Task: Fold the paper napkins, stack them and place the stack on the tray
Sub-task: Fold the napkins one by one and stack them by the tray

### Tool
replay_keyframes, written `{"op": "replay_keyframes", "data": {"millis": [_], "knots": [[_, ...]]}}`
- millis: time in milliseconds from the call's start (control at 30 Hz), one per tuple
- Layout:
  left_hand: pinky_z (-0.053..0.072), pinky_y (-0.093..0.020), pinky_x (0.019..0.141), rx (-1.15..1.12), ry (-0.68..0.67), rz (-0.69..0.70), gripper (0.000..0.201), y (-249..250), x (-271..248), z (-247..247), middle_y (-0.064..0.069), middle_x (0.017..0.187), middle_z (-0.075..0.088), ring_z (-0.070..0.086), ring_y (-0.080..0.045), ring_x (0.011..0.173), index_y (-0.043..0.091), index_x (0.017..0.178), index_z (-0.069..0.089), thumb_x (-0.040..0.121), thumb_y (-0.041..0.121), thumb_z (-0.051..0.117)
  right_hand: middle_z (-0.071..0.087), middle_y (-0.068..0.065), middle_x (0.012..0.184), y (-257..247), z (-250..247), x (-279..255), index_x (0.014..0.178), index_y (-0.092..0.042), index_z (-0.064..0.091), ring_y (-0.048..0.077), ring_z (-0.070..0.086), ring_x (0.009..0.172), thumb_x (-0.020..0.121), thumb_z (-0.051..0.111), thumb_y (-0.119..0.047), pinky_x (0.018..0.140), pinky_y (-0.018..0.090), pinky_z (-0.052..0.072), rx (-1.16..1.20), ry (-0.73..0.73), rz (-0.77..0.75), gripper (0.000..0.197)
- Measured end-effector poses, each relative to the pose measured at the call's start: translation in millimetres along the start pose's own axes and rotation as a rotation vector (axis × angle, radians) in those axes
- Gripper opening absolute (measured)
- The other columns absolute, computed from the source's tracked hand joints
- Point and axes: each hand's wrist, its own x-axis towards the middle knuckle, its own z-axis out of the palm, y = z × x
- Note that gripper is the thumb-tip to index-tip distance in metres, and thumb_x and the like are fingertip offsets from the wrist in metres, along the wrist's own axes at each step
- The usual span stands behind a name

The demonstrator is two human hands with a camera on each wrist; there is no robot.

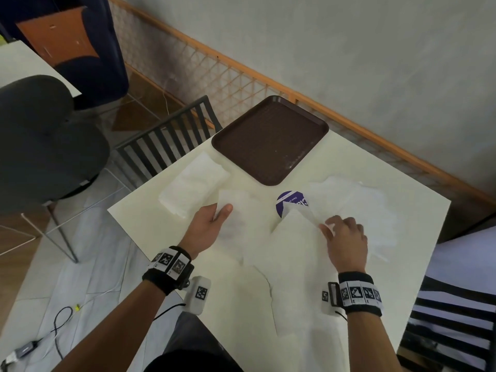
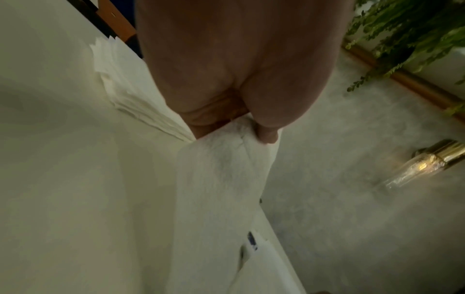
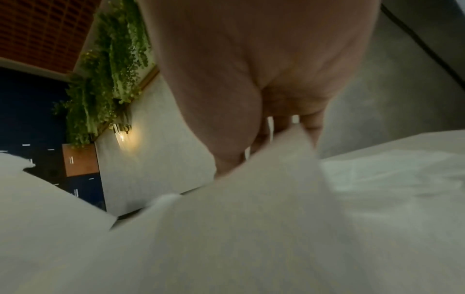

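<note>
**Over the table, both hands on one napkin**

Nearest the person, the pale table (image 1: 188,267) shows bare at its front edge, with both forearms reaching over it, each wearing a black wristband (image 1: 168,267) with printed square markers. Just beyond, an open napkin (image 1: 257,237) is stretched between the two hands. The left hand (image 1: 208,224) pinches its left edge, thumb on top and fingers underneath; the left wrist view shows the thumb (image 2: 268,133) pressing the paper down against the curled fingers. The right hand (image 1: 346,240) grips the napkin's right corner with bent fingers and lifts it off the table, so that the sheet rises in a slanted fold; in the right wrist view the paper is blurred and hides the fingertips.

Past the raised corner lies a round purple sticker (image 1: 291,204) on the tabletop, partly covered by the paper. To the right of it, beside the right hand, a loose heap of unfolded napkins (image 1: 357,200) spreads across the table. To the left, beyond the left hand, sits a neat stack (image 1: 194,181) of folded napkins near the table's edge.

Farther back, at the far corner, the brown tray (image 1: 271,138) lies flat with no napkins on it. Behind the table stand a dark slatted chair (image 1: 166,140) and a grey wall (image 1: 349,44) with an orange lattice rail.
</note>
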Motion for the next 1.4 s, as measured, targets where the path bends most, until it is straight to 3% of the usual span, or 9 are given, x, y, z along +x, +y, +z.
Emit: {"op": "replay_keyframes", "data": {"millis": [133, 200, 300, 400, 500, 767, 967, 1167, 1400], "knots": [[0.063, -0.037, 0.092, -0.145, -0.016, 0.078, 0.027, 31.8, -10.6, -7.8, -0.001, 0.106, 0.080, 0.076, -0.017, 0.103, 0.015, 0.113, 0.074, 0.110, 0.035, 0.057, 0.072, -0.005, 0.108, -46.8, -4.6, -3.4, 0.112, -0.029, 0.072, 0.024, 0.066, 0.106, 0.103, 0.067, -0.051, 0.090, 0.038, 0.053, 0.400, -0.020, -0.114, 0.024], [0.063, -0.041, 0.092, -0.202, 0.014, 0.101, 0.035, 42.9, -12.2, -13.4, -0.010, 0.105, 0.077, 0.075, -0.025, 0.104, 0.005, 0.110, 0.071, 0.108, 0.038, 0.059, 0.076, -0.015, 0.113, -84.5, -9.1, -10.7, 0.115, -0.035, 0.072, 0.013, 0.070, 0.113, 0.103, 0.061, -0.062, 0.094, 0.026, 0.052, 0.670, -0.258, -0.031, 0.031], [0.063, -0.049, 0.091, -0.274, 0.055, 0.129, 0.046, 55.9, -12.4, -23.4, -0.025, 0.107, 0.072, 0.075, -0.030, 0.100, -0.007, 0.110, 0.064, 0.107, 0.038, 0.061, 0.078, -0.010, 0.126, -131.9, -6.8, -20.7, 0.133, -0.036, 0.070, 0.014, 0.071, 0.124, 0.094, 0.046, -0.086, 0.113, 0.035, 0.050, 1.019, -0.689, 0.149, 0.067], [0.065, -0.037, 0.084, -0.294, 0.091, 0.144, 0.029, 65.7, -14.1, -36.7, -0.010, 0.106, 0.079, 0.078, -0.024, 0.100, 0.006, 0.112, 0.071, 0.109, 0.032, 0.057, 0.076, 0.011, 0.135, -164.1, -5.9, -24.3, 0.141, -0.012, 0.069, 0.026, 0.070, 0.131, 0.109, 0.049, -0.059, 0.115, 0.044, 0.051, 1.415, -0.921, 0.275, 0.060], [0.065, -0.038, 0.082, -0.253, 0.143, 0.091, 0.027, 58.8, -15.5, -51.0, -0.003, 0.107, 0.081, 0.078, -0.023, 0.098, 0.013, 0.115, 0.073, 0.108, 0.035, 0.060, 0.072, 0.021, 0.138, -172.3, -6.5, -22.4, 0.138, 0.001, 0.068, 0.039, 0.066, 0.135, 0.104, 0.070, -0.023, 0.117, 0.054, 0.050, 1.610, -0.848, 0.315, 0.042], [0.062, -0.046, 0.097, -0.234, -0.004, -0.008, 0.026, 32.0, -27.4, -80.2, -0.004, 0.111, 0.082, 0.079, -0.025, 0.105, 0.012, 0.113, 0.080, 0.087, 0.009, 0.086, 0.076, 0.021, 0.130, -152.2, -4.0, -9.0, 0.127, 0.000, 0.075, 0.033, 0.075, 0.120, 0.091, 0.076, 0.000, 0.098, 0.041, 0.062, 1.579, -0.665, 0.130, 0.036], [0.062, -0.041, 0.095, -0.132, 0.011, 0.120, 0.027, 22.0, -25.4, -86.8, -0.005, 0.106, 0.082, 0.078, -0.025, 0.101, 0.006, 0.104, 0.082, 0.095, -0.014, 0.067, 0.075, 0.026, 0.127, -136.3, -0.6, 1.7, 0.077, -0.011, 0.079, 0.039, 0.076, 0.109, 0.091, 0.060, 0.023, 0.081, 0.041, 0.065, 1.480, -0.710, -0.025, 0.041], [0.063, -0.032, 0.075, -0.158, 0.054, 0.097, 0.050, 17.4, -22.4, -85.9, -0.008, 0.100, 0.080, 0.078, -0.025, 0.092, 0.007, 0.100, 0.080, 0.097, -0.023, 0.040, 0.070, 0.018, 0.102, -145.5, 0.5, 9.5, 0.096, -0.016, 0.069, 0.034, 0.062, 0.090, 0.108, 0.053, -0.002, 0.064, 0.034, 0.050, 1.356, -0.729, 0.107, 0.024], [0.059, -0.035, 0.084, -0.295, 0.063, -0.050, 0.040, -0.1, -11.4, -98.0, -0.006, 0.109, 0.078, 0.073, -0.029, 0.106, 0.002, 0.095, 0.078, 0.104, -0.004, 0.040, 0.076, 0.008, 0.117, -176.6, 8.3, 19.0, 0.107, -0.006, 0.070, 0.029, 0.073, 0.111, 0.106, 0.070, -0.022, 0.086, 0.046, 0.066, 1.204, -0.746, 0.101, 0.015]]}}
